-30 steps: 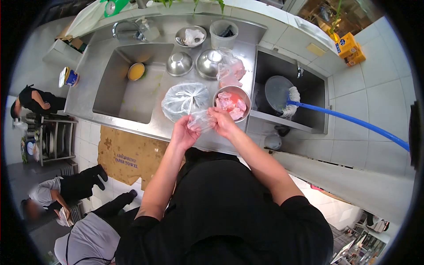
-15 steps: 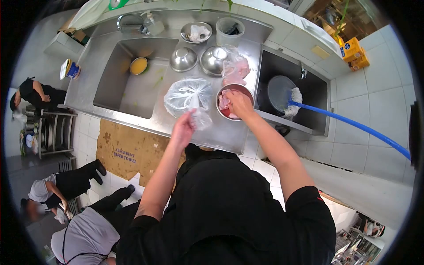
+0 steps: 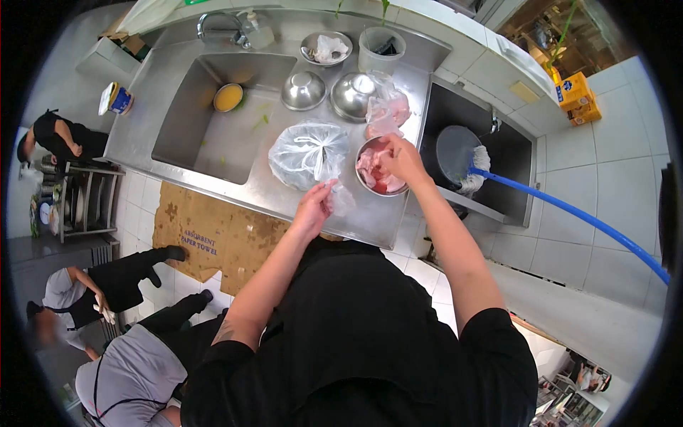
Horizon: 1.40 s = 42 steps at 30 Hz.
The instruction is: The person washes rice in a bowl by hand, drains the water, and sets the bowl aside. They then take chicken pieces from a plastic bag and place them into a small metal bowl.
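Note:
My right hand [image 3: 404, 161] is over a metal bowl [image 3: 361, 179], its fingertips closed at the pieces of raw pink meat [image 3: 371, 165] inside. My left hand [image 3: 315, 208] is closed in a pinch on a thin clear plastic bag [image 3: 343, 201] near the counter's front. Just behind it sits a knotted clear plastic bag [image 3: 302, 153] with contents I cannot make out. Touching the far side of the meat bowl is another plastic bag [image 3: 388, 114] with pink meat in it.
Two upturned metal bowls [image 3: 303, 91] stand behind the knotted bag. At left is a sink [image 3: 206, 149] holding a bowl of yellow liquid [image 3: 228, 97]. On the right, a blue-handled mop [image 3: 569, 199] rests in a bucket [image 3: 455, 153]. Other people [image 3: 131, 373] stand at left.
My right hand has drawn back slightly from deep in the bowl, showing more of the meat. The left hand has shifted a little to the right, and the whole view has shifted slightly.

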Available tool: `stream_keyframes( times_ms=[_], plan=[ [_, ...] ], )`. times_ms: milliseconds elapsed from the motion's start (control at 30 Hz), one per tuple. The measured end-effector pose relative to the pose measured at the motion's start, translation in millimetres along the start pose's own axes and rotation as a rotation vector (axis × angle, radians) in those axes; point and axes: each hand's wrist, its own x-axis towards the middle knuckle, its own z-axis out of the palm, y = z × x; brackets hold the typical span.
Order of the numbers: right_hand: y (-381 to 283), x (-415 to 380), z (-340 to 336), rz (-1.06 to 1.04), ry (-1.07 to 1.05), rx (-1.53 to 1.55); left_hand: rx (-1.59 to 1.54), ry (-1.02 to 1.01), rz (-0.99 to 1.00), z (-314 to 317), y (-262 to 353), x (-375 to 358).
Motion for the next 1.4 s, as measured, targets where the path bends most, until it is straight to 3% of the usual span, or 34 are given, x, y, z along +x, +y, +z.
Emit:
stream_keyframes(
  times_ms=[67, 133, 200, 267, 333, 400, 433, 467, 533, 667, 800, 867, 900, 967, 1067, 1200, 1267, 1400],
  plan=[
    [30.2, 7.5, 8.2, -0.046, 0.072, 0.059, -0.014, 0.005, -0.004, 0.8, 4.6, -1.3],
    [31.6, 7.9, -1.2, 0.211, -0.090, 0.501, -0.090, -0.046, -0.029, 5.6, 11.5, -5.8],
    [38.6, 3.1, -16.3, 0.312, -0.182, 0.545, -0.131, -0.005, -0.052, 19.7, 22.4, -14.7],
    [42.9, -3.2, -18.3, 0.511, -0.206, 1.272, -0.174, 0.040, -0.074, 35.8, 32.4, -23.1],
    [34.1, -8.5, -11.8, 0.590, -0.182, 1.398, -0.186, 0.092, -0.091, 45.5, 35.7, -27.6],
    [25.6, -14.7, -3.7, 0.516, -0.125, 1.151, -0.174, 0.031, -0.090, 32.4, 24.9, -22.8],
    [30.2, -14.5, 9.7, 0.394, -0.110, 0.701, -0.162, -0.030, -0.091, 24.8, 17.5, -19.6],
    [36.3, -15.7, 20.7, 0.397, -0.107, 0.704, -0.159, -0.029, -0.094, 17.7, 9.6, -16.8],
    [41.0, -18.6, 37.7, -0.093, -0.122, -0.243, -0.146, -0.059, -0.121, 9.8, -0.3, -14.5],
    [38.8, -16.6, 65.1, -0.130, -0.131, -0.474, -0.096, -0.008, -0.118, 15.7, -4.3, -14.8],
    [51.5, -5.8, 51.8, -0.231, -0.106, -0.459, -0.106, -0.023, -0.086, 19.8, 4.6, -20.8],
    [22.0, -15.0, 13.4, 0.290, -0.125, 0.402, -0.134, -0.004, -0.091, 24.4, 10.6, -28.9],
    [26.1, -15.8, 9.5, 0.291, -0.131, 0.400, -0.142, 0.015, -0.097, 27.6, 13.6, -32.9],
    [34.5, -17.8, 2.7, 0.364, -0.017, 0.831, -0.150, 0.033, -0.103, 22.0, 9.4, -29.1],
    [58.8, -18.6, 13.4, 0.349, -0.028, 0.969, -0.107, -0.063, -0.084, -12.0, -16.3, 10.1],
    [2.9, -35.7, 7.1, 0.353, -0.038, 1.242, -0.126, 0.111, -0.123, 10.7, -16.7, 26.2],
    [-18.9, -47.0, 9.0, 0.327, -0.334, 1.491, -0.116, 0.154, -0.097, 26.8, -11.9, 23.4],
    [-28.3, -53.6, 36.5, 0.398, -0.534, 1.314, -0.109, 0.105, -0.058, 34.0, -3.6, 21.6]
  ],
)
